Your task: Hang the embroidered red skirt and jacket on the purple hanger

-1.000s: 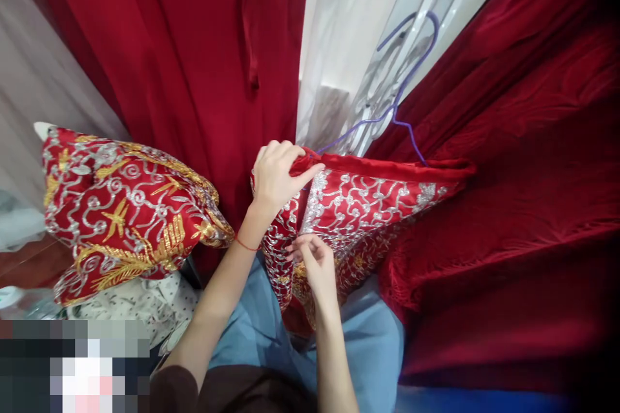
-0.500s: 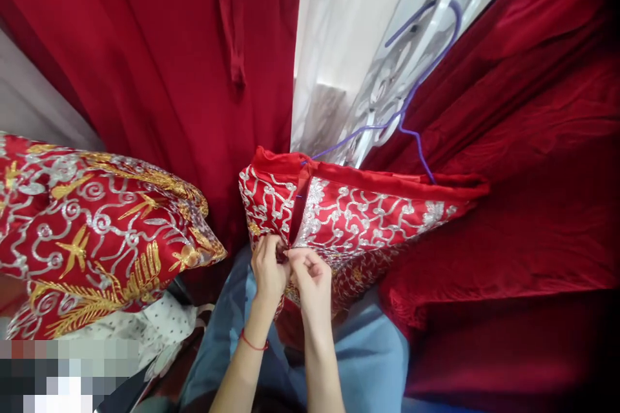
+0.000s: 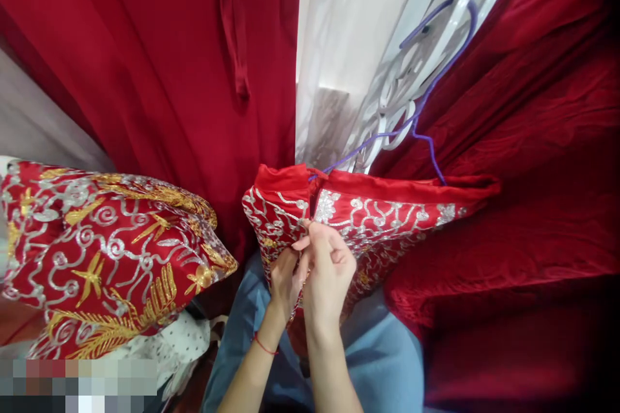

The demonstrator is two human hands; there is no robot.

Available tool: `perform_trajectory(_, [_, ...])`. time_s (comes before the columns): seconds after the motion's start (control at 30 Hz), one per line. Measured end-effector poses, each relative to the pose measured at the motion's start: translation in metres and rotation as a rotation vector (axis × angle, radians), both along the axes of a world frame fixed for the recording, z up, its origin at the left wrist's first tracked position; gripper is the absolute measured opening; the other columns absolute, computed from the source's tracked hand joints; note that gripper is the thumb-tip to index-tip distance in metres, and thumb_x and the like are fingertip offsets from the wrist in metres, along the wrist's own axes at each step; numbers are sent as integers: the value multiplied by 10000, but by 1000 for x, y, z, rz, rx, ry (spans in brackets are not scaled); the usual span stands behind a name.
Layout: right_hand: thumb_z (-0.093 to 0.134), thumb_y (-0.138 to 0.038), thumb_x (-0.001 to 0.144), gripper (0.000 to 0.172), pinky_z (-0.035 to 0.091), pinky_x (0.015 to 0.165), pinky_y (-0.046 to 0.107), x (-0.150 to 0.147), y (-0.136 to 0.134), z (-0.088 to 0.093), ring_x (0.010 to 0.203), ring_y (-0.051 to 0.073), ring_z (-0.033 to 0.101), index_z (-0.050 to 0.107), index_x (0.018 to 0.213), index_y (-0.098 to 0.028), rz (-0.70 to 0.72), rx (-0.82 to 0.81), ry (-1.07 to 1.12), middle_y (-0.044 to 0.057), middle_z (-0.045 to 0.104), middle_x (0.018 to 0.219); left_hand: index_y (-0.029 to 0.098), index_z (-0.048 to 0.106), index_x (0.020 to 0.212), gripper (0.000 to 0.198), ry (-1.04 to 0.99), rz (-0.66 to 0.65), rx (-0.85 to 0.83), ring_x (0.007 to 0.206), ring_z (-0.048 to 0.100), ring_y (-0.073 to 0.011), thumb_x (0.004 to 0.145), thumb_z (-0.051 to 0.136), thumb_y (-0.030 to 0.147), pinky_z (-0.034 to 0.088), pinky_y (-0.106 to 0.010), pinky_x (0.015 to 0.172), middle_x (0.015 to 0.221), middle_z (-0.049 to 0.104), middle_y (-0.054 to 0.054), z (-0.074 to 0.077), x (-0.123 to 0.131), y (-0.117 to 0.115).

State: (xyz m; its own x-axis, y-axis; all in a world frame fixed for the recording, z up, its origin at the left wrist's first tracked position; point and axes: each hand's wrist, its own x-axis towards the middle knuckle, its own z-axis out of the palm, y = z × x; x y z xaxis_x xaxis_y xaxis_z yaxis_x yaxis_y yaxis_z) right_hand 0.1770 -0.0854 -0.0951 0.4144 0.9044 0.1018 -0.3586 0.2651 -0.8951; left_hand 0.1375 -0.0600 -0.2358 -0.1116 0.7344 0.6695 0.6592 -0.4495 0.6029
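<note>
A red skirt (image 3: pixel 387 213) with silver embroidery and a plain red waistband hangs on a purple wire hanger (image 3: pixel 426 100). A slit with a zipper runs down from its waistband, the top part parted. My right hand (image 3: pixel 329 271) is closed in a pinch at the zipper, just under the waistband; the pull itself is hidden by the fingertips. Lower down and slightly left, my left hand (image 3: pixel 285 277) grips the skirt's cloth beside the zipper, its fingers partly behind the right hand. A thin red cord circles my left wrist.
To the left lies another red embroidered garment (image 3: pixel 116 251) with gold and silver motifs, above a white dotted cloth (image 3: pixel 186 335). Red cloth hangs behind (image 3: pixel 194 64) and at the right (image 3: pixel 508 226). A white scrolled metal frame (image 3: pixel 387 116) stands behind the hanger. Blue-clothed legs (image 3: pixel 387 355) are below.
My right hand has slid up along the slit toward the waistband, and the open gap is shorter. My left hand stays lower on the cloth. The view has shifted slightly.
</note>
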Motion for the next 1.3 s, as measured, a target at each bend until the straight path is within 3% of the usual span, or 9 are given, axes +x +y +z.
perform_trajectory(0.17, [669, -361, 856, 218, 245, 319, 185, 0, 12, 43, 301, 26, 367, 667, 835, -145, -20, 90, -28, -9, 695, 646, 205, 603, 815, 229, -56, -12, 105, 632, 613, -137, 991, 460, 176, 495, -251, 610, 690, 602, -7, -7, 4, -5])
perform_trajectory(0.33, [579, -336, 917, 183, 293, 353, 187, 7, 22, 52, 333, 43, 412, 618, 866, -164, 40, 152, -144, -42, 651, 614, 207, 591, 737, 289, -49, -62, 153, 618, 601, -147, 991, 455, 187, 490, -267, 593, 672, 597, -12, -7, 1, 9])
perform_trajectory(0.43, [572, -340, 937, 202, 368, 439, 192, 21, 25, 56, 418, 65, 501, 586, 810, -184, 31, 198, -491, -42, 628, 599, 189, 604, 779, 270, -21, -31, 207, 654, 625, -153, 999, 453, 233, 513, -260, 608, 730, 632, -37, -17, -7, 22])
perform_trajectory(0.67, [535, -315, 972, 210, 353, 570, 230, 46, 35, 93, 563, 111, 565, 667, 884, -177, -396, 216, -1330, 16, 646, 648, 186, 562, 761, 207, 51, 14, 250, 618, 579, -122, 964, 537, 218, 470, -216, 611, 700, 586, -12, -23, -18, 35])
perform_trajectory(0.8, [521, -371, 984, 269, 284, 537, 239, 38, 50, 87, 512, 133, 541, 651, 898, -152, -369, -2, -1482, 22, 588, 571, 196, 517, 737, 221, 42, 32, 184, 560, 499, -104, 956, 537, 208, 398, -213, 552, 679, 536, 11, -17, -16, 32])
perform_trajectory(0.93, [498, -377, 991, 275, 244, 522, 234, 38, 52, 72, 472, 108, 488, 640, 871, -175, -353, 125, -1449, -17, 547, 535, 208, 421, 666, 304, 42, 27, 172, 550, 463, -99, 933, 566, 188, 394, -214, 552, 644, 476, 31, -11, -18, 25])
perform_trajectory(1.07, [537, -366, 976, 262, 277, 516, 216, 48, 44, 64, 440, 77, 447, 636, 804, -194, -217, 281, -1288, -58, 512, 499, 188, 555, 843, 74, 9, -55, 359, 718, 582, -129, 909, 580, 167, 499, -236, 678, 775, 569, -9, 25, -27, 13])
perform_trajectory(1.2, [558, -289, 956, 139, 333, 531, 201, 52, 35, 57, 441, 70, 462, 645, 890, -202, -26, 322, -1171, -81, 523, 516, 191, 622, 1132, 255, -67, 98, 580, 985, 630, -177, 885, 597, 135, 543, -289, 820, 1072, 608, -82, 102, -39, 11])
perform_trajectory(1.3, [557, -257, 943, 87, 345, 528, 198, 50, 30, 49, 450, 71, 466, 624, 930, -204, 5, 308, -1112, -88, 515, 534, 219, 554, 1330, 397, 41, 7, 373, 974, 649, -166, 934, 562, 210, 552, -283, 802, 1271, 603, -99, 159, -47, 25])
